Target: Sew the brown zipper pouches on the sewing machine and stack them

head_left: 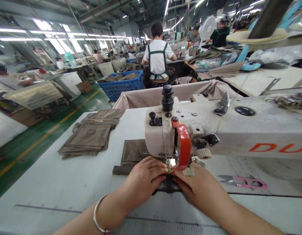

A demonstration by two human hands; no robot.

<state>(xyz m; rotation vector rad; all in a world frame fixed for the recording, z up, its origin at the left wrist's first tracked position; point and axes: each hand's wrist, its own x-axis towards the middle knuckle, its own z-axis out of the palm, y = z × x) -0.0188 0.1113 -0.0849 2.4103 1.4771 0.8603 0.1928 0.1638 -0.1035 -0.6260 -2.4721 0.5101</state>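
Observation:
A brown fabric piece point(132, 151) with a small dark label lies on the sewing machine bed, a narrow strip along its near edge. Its right part runs beneath the white sewing machine's head point(155, 137). My left hand point(146, 174) has its fingers bent together on this piece, with the fingertips just left of the presser foot point(170, 162). Close by on the right, my right hand point(196, 181) is closed, thumb and fingers at the presser foot. Whatever is between its fingertips is mostly hidden. An orange guard point(183, 147) stands in front of the needle area.
Pink-handled thread snips point(251, 182) lie right of my right hand. A stack of brown fabric pieces point(86, 137) sits on the table point(55, 189) at left. Beyond are a blue crate point(123, 88) and a person point(158, 55) seen from behind.

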